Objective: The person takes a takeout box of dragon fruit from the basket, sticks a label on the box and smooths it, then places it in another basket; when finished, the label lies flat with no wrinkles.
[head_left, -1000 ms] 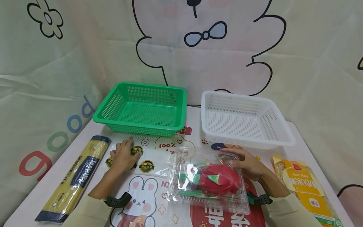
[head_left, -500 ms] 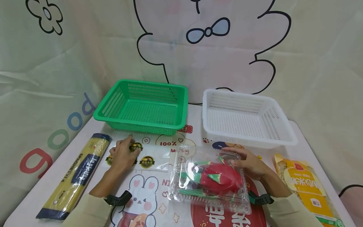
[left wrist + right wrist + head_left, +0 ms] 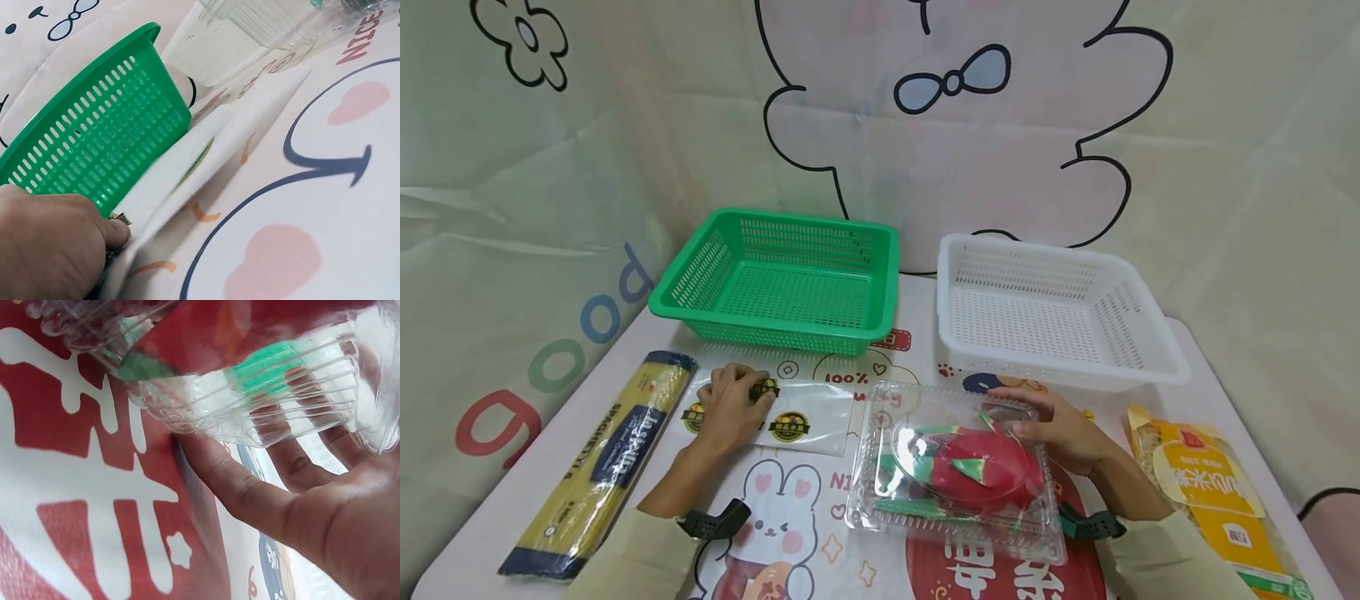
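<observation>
In the head view my left hand (image 3: 733,404) has its fingers curled down on a flat clear plastic bag (image 3: 820,400) printed with round dark labels. The left wrist view shows the thumb pinching the bag, whose edge (image 3: 206,165) lifts off the table. My right hand (image 3: 1063,433) holds the back right corner of a clear hinged plastic box (image 3: 880,500). Inside it lies a red dragon fruit (image 3: 992,475) with green scales. Some fingers of that hand (image 3: 337,512) show through the box's ribbed wall in the right wrist view.
A green basket (image 3: 775,343) stands at the back left, a white basket (image 3: 1060,375) at the back right. A long spaghetti pack (image 3: 602,467) lies left; a yellow food bag (image 3: 1210,500) lies right. A printed cloth hangs behind.
My left hand's outstretched fingers have drawn in and curled onto the plastic bag. The right hand and the box stay put; the head view shifts slightly.
</observation>
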Available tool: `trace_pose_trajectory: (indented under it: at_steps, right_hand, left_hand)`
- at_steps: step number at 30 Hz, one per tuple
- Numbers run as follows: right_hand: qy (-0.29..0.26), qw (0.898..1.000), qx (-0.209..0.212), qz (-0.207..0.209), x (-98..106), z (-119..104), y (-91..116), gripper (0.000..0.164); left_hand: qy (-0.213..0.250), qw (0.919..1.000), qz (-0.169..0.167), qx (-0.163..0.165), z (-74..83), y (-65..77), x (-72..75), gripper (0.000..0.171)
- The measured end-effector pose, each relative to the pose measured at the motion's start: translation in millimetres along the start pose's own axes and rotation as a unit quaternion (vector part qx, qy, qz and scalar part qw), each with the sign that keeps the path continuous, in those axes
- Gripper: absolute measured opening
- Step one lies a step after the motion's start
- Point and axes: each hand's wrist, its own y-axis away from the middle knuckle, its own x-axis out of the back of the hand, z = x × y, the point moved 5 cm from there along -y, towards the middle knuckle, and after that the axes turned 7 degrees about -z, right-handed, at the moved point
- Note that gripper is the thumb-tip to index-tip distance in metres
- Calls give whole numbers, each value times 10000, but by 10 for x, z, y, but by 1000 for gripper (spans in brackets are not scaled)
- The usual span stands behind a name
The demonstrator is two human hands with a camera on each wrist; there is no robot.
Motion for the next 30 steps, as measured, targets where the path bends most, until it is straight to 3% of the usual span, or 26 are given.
trace_pose_trajectory:
  at_steps: [5,17,22,30]
  right_hand:
    - [-29,9999,70,-91,2,-7,-9,48]
    - [197,9998,4,-22,7,-2,-13,50]
    - [221,9997,-34,59,6,-1,-8,50]
    - [124,9998,-122,126,1,4,-5,49]
  left_hand:
    - [91,9999,116,-76,0,9,-15,30]
    - [106,9999,27,92,-23,5,-13,55]
    - [-81,9999,-79,54,-1,3,-23,45]
    - [113,9999,0,24,2,6,-20,35]
